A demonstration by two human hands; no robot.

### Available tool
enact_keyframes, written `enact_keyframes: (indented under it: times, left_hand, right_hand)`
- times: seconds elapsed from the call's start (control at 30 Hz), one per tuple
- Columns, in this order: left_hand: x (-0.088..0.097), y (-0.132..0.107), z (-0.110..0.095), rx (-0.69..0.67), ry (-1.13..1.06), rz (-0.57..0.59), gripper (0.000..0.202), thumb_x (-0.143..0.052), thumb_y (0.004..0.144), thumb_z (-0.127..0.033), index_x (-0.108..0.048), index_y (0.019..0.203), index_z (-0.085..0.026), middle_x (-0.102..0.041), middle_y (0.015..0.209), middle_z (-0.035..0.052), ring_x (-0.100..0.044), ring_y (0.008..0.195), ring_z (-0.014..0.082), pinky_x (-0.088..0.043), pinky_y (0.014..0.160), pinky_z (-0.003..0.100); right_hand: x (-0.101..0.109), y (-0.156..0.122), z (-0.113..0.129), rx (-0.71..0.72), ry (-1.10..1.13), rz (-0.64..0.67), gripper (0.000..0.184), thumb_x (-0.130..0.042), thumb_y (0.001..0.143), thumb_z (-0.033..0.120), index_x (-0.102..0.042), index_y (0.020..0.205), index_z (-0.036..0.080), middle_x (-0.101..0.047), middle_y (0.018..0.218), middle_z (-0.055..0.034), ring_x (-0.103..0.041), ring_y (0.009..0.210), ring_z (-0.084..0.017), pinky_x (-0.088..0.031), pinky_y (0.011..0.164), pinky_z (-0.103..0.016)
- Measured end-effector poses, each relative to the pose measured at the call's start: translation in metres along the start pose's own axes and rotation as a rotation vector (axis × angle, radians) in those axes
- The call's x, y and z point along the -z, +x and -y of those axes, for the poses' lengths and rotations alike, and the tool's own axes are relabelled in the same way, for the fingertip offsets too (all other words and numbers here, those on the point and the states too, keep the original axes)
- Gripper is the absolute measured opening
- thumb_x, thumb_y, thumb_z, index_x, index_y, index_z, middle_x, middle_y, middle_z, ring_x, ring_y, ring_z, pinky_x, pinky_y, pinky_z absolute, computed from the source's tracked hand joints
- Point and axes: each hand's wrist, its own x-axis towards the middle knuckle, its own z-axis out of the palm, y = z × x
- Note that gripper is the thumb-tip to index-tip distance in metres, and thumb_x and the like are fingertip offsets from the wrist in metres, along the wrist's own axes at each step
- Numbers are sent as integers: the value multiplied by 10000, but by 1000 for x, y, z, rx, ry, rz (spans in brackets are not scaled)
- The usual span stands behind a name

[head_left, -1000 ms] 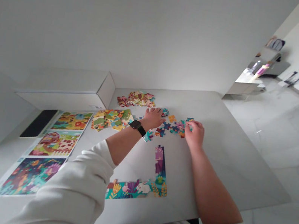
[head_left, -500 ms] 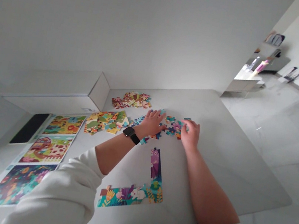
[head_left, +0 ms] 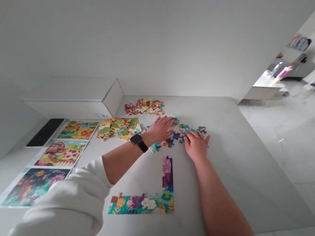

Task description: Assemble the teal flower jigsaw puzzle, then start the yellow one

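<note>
My left hand, with a black watch on its wrist, lies flat with fingers stretched over the loose blue and teal puzzle pieces in the middle of the white table. My right hand rests palm down on the same scatter of pieces, fingers spread. Nearer to me lies an L-shaped joined puzzle section with flowers, a rabbit and a purple figure.
A yellow-green pile of pieces and a red-pink pile lie left of my hands. A sheet with three reference pictures lies at the left edge, next to a white box and a black flat object.
My right hand has gone from curled at the right end of the loose pieces to lying flat on them, a little further left. My left hand has stayed on the pieces.
</note>
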Motion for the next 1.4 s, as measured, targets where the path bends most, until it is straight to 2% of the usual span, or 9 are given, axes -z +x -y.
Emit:
enact_keyframes:
  times: [0.13,0.33,0.57,0.67,0.8,0.9,1.0,1.23,1.4]
  left_hand:
    - [-4,5,-2,-7,52,49,602,-502,1127,-459,-524,1672,-204,-476,1759,142,-384,1664,373,-240,1393,597]
    - [-6,0,-7,-267,-12,67,506,-497,1135,-438,-596,1615,-311,-497,1755,60,-412,1656,288,-230,1404,534]
    - [-5,4,2,-1,20,21,586,-483,1134,-432,-547,1654,-170,-505,1735,162,-424,1645,354,-259,1391,586]
    - [-8,7,1,-134,-11,70,550,-477,1138,-446,-573,1640,-243,-517,1737,102,-422,1646,347,-254,1388,606]
    - [-11,1,0,-309,-59,50,532,-474,1140,-430,-557,1648,-297,-513,1744,62,-441,1637,294,-263,1391,548]
    - [-9,-9,12,-210,-29,-1,541,-475,1133,-423,-566,1632,-232,-530,1726,113,-487,1599,300,-287,1379,532]
    - [-5,-21,30,-38,10,-15,545,-472,1127,-421,-570,1612,-192,-562,1692,139,-511,1572,310,-332,1354,519]
    - [1,-29,56,189,95,-28,568,-558,1084,-510,-611,1541,-176,-593,1638,184,-548,1518,372,-413,1290,548]
    - [-2,-30,63,42,23,-17,595,-550,1087,-501,-565,1614,-224,-532,1710,123,-490,1581,313,-380,1336,479]
  right_hand:
    - [2,1,-1,-87,-14,-67,361,-521,1072,324,-814,1281,289,-746,1457,-105,-590,1428,-402,-165,1278,-869]
    - [2,0,2,7,-22,7,412,-535,1076,328,-754,1424,295,-688,1562,-104,-527,1517,-413,-194,1295,-846]
    - [-2,0,3,-80,-64,27,413,-521,1080,327,-761,1412,274,-670,1582,-120,-507,1526,-441,-158,1277,-881]
    - [0,1,3,-96,-64,7,437,-517,1076,319,-734,1449,248,-660,1592,-129,-510,1522,-433,-183,1282,-859]
    - [0,0,4,4,-53,28,474,-527,1075,324,-691,1517,274,-630,1636,-106,-479,1559,-413,-187,1312,-818]
    - [-3,-2,4,67,-52,70,470,-547,1072,334,-694,1518,313,-634,1635,-84,-467,1575,-405,-150,1335,-802]
    - [-6,-2,3,23,-51,61,450,-549,1071,336,-712,1490,309,-642,1623,-94,-472,1565,-422,-132,1320,-830]
    - [-10,-1,-2,-36,-48,-16,410,-564,1059,347,-727,1428,274,-650,1580,-142,-499,1521,-423,-208,1275,-845]
    - [-12,-1,-2,-38,-55,-50,395,-563,1056,355,-736,1401,268,-667,1533,-160,-531,1480,-411,-235,1265,-827]
